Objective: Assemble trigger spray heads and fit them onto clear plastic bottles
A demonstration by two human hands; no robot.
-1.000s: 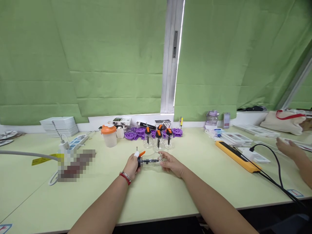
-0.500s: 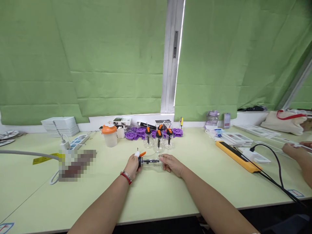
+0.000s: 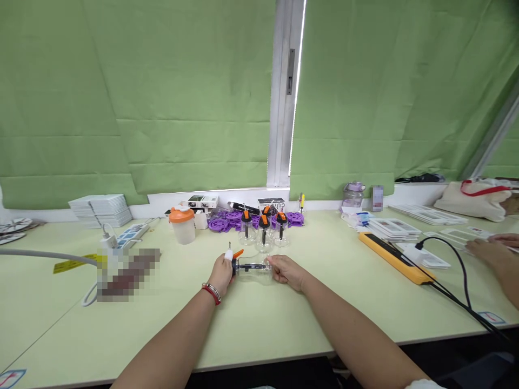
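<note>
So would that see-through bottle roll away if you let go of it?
Probably yes: the clear bottle lies on its side on the smooth table, held by the left hand and right hand. It looks empty, so likely light. Its orange spout might stop a full roll.

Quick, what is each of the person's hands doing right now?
Left hand: closed on the black-and-orange cap end of the clear bottle.
Right hand: fingers closed on the bottle's other end.

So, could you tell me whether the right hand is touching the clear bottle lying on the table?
Touching. The head view shows the right hand with its fingertips closed on one end of the clear bottle, no gap between them.
</note>
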